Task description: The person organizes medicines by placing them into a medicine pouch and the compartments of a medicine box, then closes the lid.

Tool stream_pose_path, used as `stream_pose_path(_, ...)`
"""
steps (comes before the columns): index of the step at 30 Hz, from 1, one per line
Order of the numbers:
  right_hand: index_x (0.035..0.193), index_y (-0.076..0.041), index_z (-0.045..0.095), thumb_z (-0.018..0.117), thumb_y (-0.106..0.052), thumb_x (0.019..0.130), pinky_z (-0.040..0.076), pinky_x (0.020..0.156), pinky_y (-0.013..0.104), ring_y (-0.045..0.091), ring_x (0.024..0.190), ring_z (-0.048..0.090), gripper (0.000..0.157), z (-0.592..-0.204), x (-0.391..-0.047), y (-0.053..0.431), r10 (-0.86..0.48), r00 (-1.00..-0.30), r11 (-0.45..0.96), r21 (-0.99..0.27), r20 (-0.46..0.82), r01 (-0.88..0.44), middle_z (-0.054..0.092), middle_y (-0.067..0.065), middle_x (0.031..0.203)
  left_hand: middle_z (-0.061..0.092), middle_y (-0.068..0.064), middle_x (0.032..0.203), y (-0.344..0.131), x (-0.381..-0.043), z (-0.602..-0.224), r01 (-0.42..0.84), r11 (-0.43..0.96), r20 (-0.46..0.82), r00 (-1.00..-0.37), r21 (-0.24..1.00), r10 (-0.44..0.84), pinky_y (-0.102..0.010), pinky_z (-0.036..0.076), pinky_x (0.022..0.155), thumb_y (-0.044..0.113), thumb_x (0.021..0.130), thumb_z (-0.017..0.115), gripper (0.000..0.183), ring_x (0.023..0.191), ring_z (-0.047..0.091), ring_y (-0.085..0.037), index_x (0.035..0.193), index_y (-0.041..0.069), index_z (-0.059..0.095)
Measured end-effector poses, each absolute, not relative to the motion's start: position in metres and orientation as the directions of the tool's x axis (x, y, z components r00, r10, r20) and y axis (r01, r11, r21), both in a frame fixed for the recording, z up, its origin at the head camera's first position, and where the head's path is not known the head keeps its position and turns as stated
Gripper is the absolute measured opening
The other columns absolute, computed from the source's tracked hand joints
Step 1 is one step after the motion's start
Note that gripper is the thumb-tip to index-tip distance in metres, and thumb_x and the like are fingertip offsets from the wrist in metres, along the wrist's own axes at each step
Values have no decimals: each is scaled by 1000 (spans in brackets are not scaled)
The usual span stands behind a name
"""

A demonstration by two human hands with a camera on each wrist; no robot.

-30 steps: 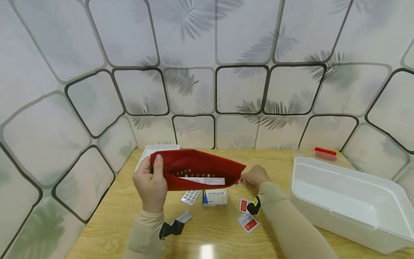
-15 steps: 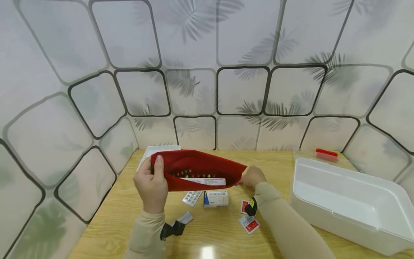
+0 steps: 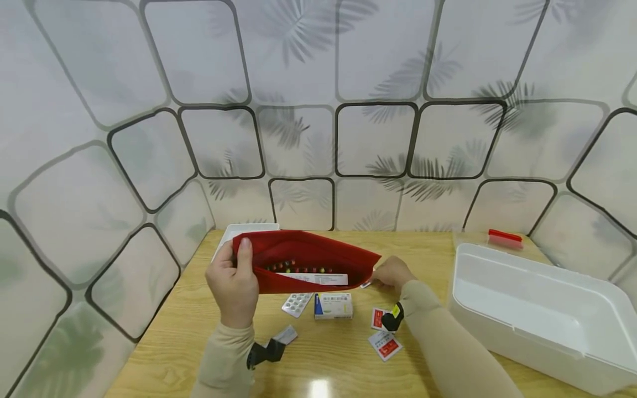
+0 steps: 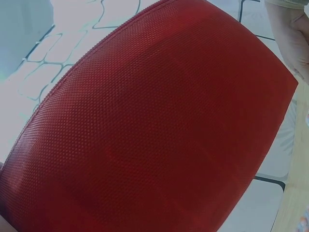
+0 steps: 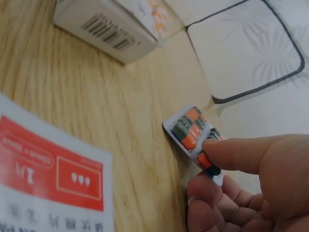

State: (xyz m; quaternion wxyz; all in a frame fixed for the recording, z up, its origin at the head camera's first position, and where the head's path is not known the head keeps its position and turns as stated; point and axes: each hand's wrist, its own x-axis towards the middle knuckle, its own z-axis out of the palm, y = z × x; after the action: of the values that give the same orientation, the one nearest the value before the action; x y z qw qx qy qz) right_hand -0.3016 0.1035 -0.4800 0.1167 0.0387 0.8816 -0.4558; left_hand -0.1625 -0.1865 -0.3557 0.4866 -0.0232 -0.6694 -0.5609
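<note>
My left hand (image 3: 234,284) grips the left end of a red fabric pouch (image 3: 318,243), thumb over its edge. The pouch gapes towards me above the table, with a white box (image 3: 318,278) and dark and coloured capsules inside. Its plain outer side fills most of the left wrist view. Beyond the pouch's right end, my right hand (image 5: 265,183) pinches a blister pack of orange and dark green capsules (image 5: 189,128) between thumb and fingers. The pack is tilted low by the wooden table; whether it touches the wood I cannot tell. In the head view the pouch and hand mostly hide it.
On the table lie a white and blue medicine box (image 3: 333,306), a silver blister pack (image 3: 297,304), and two red and white sachets (image 3: 385,345). A large white bin (image 3: 542,326) stands at right, with a red-topped clear bag (image 3: 505,239) behind it. A white tray (image 3: 249,228) sits back left.
My right hand shifted slightly left, then back right, with the capsule blister pack's tip showing again beside the pouch. The left hand and pouch have stayed nearly still.
</note>
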Motion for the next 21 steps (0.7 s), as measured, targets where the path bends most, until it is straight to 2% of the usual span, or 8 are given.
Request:
stream_pose_path(4, 63, -5, 59, 66, 1, 75, 43, 51, 24, 13, 54, 53, 15, -476, -298, 104, -59, -976, 490, -858, -209, 154, 58, 4, 59, 69, -10, 76, -186, -162, -355, 576, 374, 679, -523, 727, -515, -18, 50, 55, 15, 96, 59, 23, 66, 62, -11, 87, -3, 71)
stream_pose_path(8, 82, 3, 61, 58, 4, 82, 50, 59, 25, 14, 63, 58, 3, -470, -297, 104, -48, -976, 293, -937, -212, 189, 62, 7, 70, 70, -13, 77, -186, -162, -355, 570, 379, 677, -520, 729, -521, -17, 49, 56, 12, 95, 59, 21, 67, 62, -9, 88, -4, 71)
stream_pose_path(11, 103, 10, 58, 54, 5, 88, 53, 65, 26, 14, 68, 62, 16, -461, -296, 104, -70, -974, 133, -970, -216, 205, 63, 7, 76, 70, -14, 77, -187, -162, -356, 550, 394, 672, -521, 736, -527, -16, 48, 56, 10, 95, 58, 20, 67, 61, -9, 88, -5, 70)
stream_pose_path(14, 117, 11, 53, 55, -1, 94, 53, 69, 24, 12, 71, 62, 26, -448, -292, 106, -110, -973, 0, -979, -202, 203, 63, 3, 80, 70, -15, 78, -189, -163, -357, 535, 407, 668, -522, 740, -530, -15, 48, 56, 9, 95, 58, 20, 68, 61, -8, 89, -5, 70)
stream_pose_path(18, 117, 5, 53, 60, -10, 95, 53, 72, 22, 9, 74, 62, 28, -429, -284, 108, -137, -978, -204, -962, -157, 183, 65, 0, 84, 69, -17, 77, -188, -163, -356, 537, 411, 672, -513, 737, -534, -15, 48, 56, 7, 95, 57, 20, 67, 61, -7, 89, -8, 70)
stream_pose_path(21, 110, 0, 55, 62, -11, 94, 52, 75, 22, 10, 77, 63, 21, -417, -278, 109, -140, -983, -318, -935, -116, 155, 65, 0, 85, 69, -18, 76, -187, -164, -354, 549, 406, 677, -507, 731, -534, -15, 48, 56, 5, 94, 57, 19, 66, 61, -7, 88, -9, 69)
